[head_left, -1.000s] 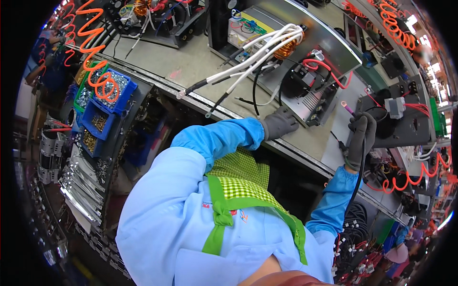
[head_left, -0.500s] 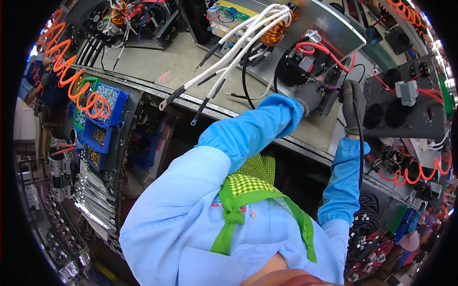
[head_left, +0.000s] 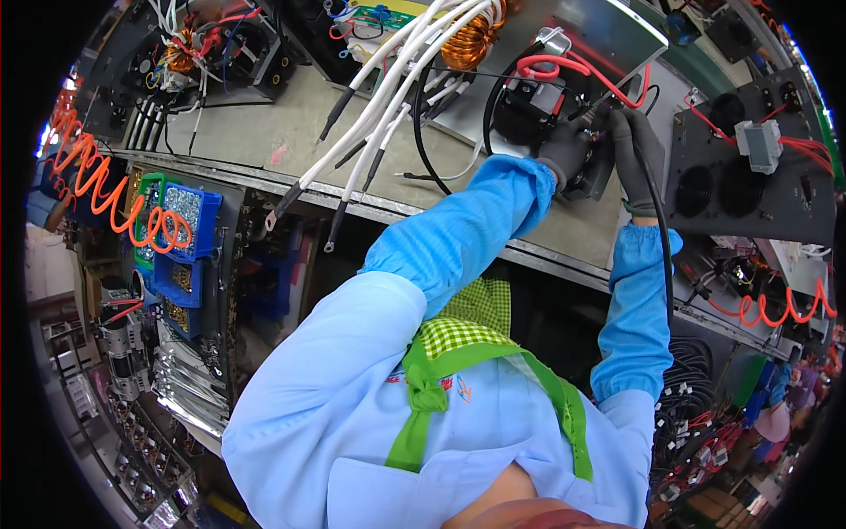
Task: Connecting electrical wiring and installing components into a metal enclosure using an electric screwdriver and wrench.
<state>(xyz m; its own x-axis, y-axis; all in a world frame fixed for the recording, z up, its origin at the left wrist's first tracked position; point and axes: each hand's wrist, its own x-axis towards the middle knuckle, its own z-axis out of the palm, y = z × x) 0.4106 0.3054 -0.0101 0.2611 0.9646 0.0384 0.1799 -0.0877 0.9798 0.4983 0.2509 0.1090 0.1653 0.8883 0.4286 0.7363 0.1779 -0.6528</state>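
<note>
Both grey-gloved hands work close together at the near right corner of an open metal chassis [head_left: 608,31]. My left hand [head_left: 566,152] is closed, its fingertips bent in against the dark parts there; whatever they grip is hidden. My right hand [head_left: 636,163] is closed around a black cable [head_left: 663,238], which hangs down along my right forearm. The cable's upper end disappears between the fingers of both hands. Beside my left hand sits a round black part [head_left: 524,110], with thick red wires [head_left: 582,62] looping above it. A copper coil [head_left: 467,42] lies farther left in the chassis.
White cables [head_left: 388,97] with dark sleeved ends hang over the bench edge [head_left: 256,176]. A black panel [head_left: 749,176] with a grey block and red wires stands at right. Blue bins [head_left: 194,220] of small hardware and an orange coiled hose [head_left: 115,194] are at left.
Both hands have moved slightly up and inward, closer to the chassis parts. The purple piece seen between them before is now mostly hidden. The whole view has shifted a little.
</note>
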